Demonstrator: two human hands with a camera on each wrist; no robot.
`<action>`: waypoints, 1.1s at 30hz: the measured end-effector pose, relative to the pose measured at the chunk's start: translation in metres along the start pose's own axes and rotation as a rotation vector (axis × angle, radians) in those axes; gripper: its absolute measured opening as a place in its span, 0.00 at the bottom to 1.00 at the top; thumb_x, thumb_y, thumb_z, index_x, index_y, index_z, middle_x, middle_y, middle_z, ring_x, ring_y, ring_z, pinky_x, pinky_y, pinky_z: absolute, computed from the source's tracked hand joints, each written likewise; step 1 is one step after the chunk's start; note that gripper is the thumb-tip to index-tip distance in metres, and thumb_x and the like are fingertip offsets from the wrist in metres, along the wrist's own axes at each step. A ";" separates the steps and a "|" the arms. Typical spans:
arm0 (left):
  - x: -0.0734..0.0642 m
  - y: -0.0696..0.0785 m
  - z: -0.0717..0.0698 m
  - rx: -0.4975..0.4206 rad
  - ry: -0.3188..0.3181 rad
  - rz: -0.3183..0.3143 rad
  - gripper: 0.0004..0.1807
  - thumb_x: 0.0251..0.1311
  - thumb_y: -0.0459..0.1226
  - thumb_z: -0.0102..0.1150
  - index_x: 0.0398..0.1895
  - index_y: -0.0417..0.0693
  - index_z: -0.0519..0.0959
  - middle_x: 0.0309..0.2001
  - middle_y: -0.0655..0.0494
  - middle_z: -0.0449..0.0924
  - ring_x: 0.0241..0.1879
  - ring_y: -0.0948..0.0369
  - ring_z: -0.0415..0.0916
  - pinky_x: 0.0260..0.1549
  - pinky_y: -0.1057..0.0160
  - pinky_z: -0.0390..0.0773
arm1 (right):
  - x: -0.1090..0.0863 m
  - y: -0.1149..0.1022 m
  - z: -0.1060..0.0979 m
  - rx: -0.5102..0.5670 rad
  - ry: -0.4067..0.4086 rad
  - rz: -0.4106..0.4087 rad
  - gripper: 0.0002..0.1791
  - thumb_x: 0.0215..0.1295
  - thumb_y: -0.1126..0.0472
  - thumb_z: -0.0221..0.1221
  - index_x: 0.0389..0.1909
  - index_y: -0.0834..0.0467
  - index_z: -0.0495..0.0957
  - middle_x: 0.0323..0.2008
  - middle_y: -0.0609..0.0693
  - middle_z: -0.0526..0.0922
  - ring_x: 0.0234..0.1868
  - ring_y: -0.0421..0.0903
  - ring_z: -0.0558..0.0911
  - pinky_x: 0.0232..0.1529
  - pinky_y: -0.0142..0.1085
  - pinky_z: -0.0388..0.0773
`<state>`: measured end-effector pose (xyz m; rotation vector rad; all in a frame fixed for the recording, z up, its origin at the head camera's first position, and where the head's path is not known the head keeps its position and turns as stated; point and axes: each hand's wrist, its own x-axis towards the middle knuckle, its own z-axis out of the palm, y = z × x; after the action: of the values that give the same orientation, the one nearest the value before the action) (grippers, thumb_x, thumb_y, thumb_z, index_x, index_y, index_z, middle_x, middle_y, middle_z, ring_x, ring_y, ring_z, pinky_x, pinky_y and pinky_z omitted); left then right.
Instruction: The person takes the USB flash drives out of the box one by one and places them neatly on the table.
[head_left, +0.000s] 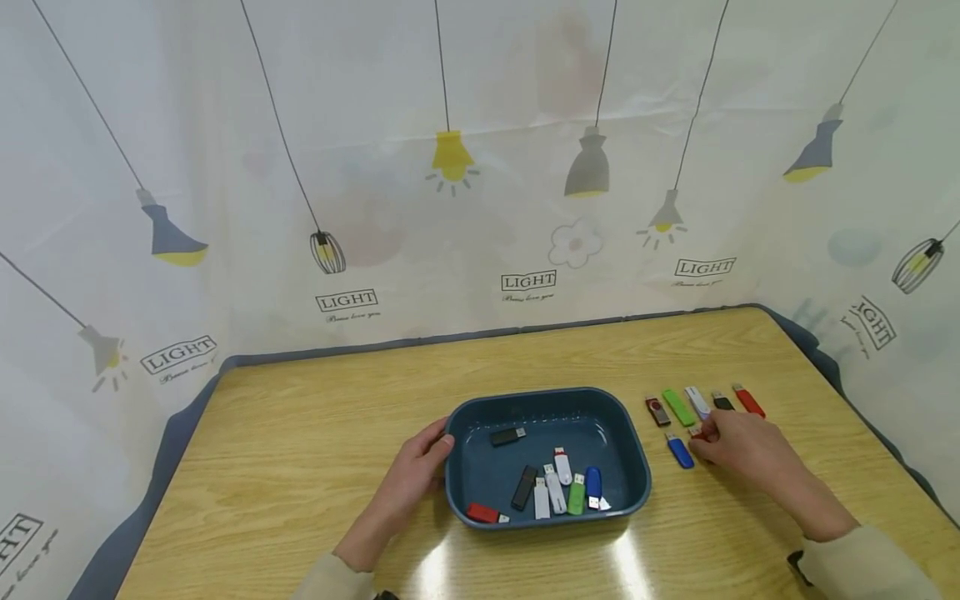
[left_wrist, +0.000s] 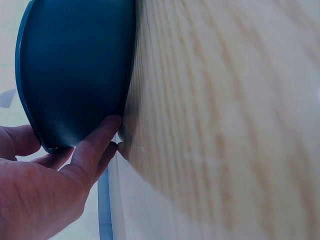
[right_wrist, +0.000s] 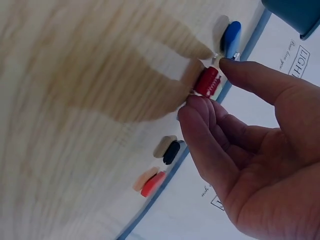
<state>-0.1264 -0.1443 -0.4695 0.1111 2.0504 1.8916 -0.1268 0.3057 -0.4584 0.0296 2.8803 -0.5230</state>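
A dark blue plastic tray [head_left: 547, 522] stands on the table with several USB flash drives inside. My left hand [head_left: 412, 471] grips its left end, thumb at the rim and fingers against the outer wall [left_wrist: 75, 75]. To the right of the tray, my right hand [head_left: 742, 446] is at a red USB flash drive [right_wrist: 207, 81] lying on the table. The fingers are at one end of that drive, and the thumb stands a little apart on the other side. A blue USB flash drive [head_left: 680, 452] lies just left of this hand.
Beyond the right hand runs a row of flash drives: dark red [head_left: 657, 411], green [head_left: 678, 407], white [head_left: 697, 402], black [head_left: 722, 402] and red [head_left: 748, 401]. A printed cloth [head_left: 450, 308] hangs behind the wooden table [head_left: 315, 433] and along its sides.
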 end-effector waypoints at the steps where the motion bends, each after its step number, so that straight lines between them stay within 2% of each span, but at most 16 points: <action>1: 0.000 0.000 0.000 -0.002 0.000 -0.001 0.29 0.82 0.39 0.44 0.79 0.35 0.60 0.75 0.35 0.63 0.68 0.42 0.70 0.54 0.46 0.82 | -0.001 -0.001 -0.002 0.005 -0.008 0.009 0.13 0.67 0.56 0.66 0.29 0.60 0.77 0.21 0.47 0.72 0.23 0.45 0.70 0.26 0.37 0.61; 4: 0.001 -0.001 -0.001 -0.005 -0.007 0.002 0.28 0.82 0.39 0.44 0.79 0.36 0.60 0.75 0.35 0.64 0.68 0.42 0.70 0.55 0.47 0.82 | -0.004 -0.003 -0.011 0.012 -0.008 0.014 0.16 0.69 0.53 0.65 0.33 0.63 0.79 0.23 0.48 0.74 0.24 0.46 0.71 0.26 0.37 0.63; 8: 0.002 -0.001 -0.001 -0.004 -0.018 0.009 0.28 0.82 0.39 0.43 0.79 0.36 0.60 0.74 0.35 0.64 0.67 0.43 0.71 0.56 0.48 0.82 | -0.011 -0.008 -0.022 0.011 0.060 -0.036 0.17 0.69 0.53 0.65 0.41 0.66 0.81 0.28 0.49 0.78 0.24 0.46 0.72 0.24 0.39 0.67; 14: 0.001 0.000 -0.001 0.000 -0.016 0.011 0.28 0.82 0.40 0.43 0.79 0.35 0.60 0.74 0.35 0.65 0.66 0.43 0.72 0.54 0.49 0.82 | -0.021 -0.031 -0.034 0.014 0.160 -0.102 0.11 0.70 0.55 0.64 0.39 0.61 0.82 0.28 0.46 0.79 0.25 0.45 0.72 0.23 0.38 0.68; 18: 0.000 0.000 -0.001 -0.005 -0.011 0.006 0.28 0.82 0.40 0.43 0.79 0.35 0.60 0.74 0.35 0.65 0.65 0.43 0.72 0.54 0.48 0.82 | -0.026 -0.052 -0.040 0.012 0.169 -0.145 0.10 0.71 0.55 0.64 0.39 0.59 0.83 0.24 0.43 0.79 0.23 0.43 0.73 0.24 0.38 0.71; 22: 0.000 0.000 0.000 -0.011 -0.003 0.003 0.29 0.82 0.40 0.44 0.79 0.34 0.60 0.74 0.34 0.64 0.65 0.42 0.72 0.54 0.47 0.82 | -0.032 -0.071 -0.041 0.011 0.205 -0.214 0.08 0.71 0.55 0.65 0.37 0.57 0.83 0.20 0.40 0.75 0.18 0.40 0.71 0.23 0.37 0.68; 26: -0.001 0.000 0.000 -0.011 -0.002 0.003 0.29 0.82 0.40 0.44 0.79 0.35 0.59 0.75 0.34 0.64 0.66 0.42 0.72 0.55 0.46 0.82 | -0.034 -0.086 -0.041 0.003 0.255 -0.274 0.07 0.69 0.55 0.66 0.35 0.54 0.84 0.22 0.39 0.76 0.21 0.39 0.71 0.24 0.35 0.69; 33: -0.001 0.000 0.000 -0.019 0.000 -0.002 0.29 0.82 0.40 0.44 0.79 0.35 0.60 0.74 0.35 0.64 0.66 0.42 0.72 0.55 0.46 0.82 | -0.032 -0.111 -0.038 -0.005 0.253 -0.320 0.07 0.68 0.55 0.68 0.35 0.55 0.85 0.23 0.39 0.75 0.24 0.40 0.71 0.25 0.34 0.70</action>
<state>-0.1257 -0.1448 -0.4689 0.1045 2.0310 1.9098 -0.1094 0.2161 -0.3785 -0.3996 3.1520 -0.6067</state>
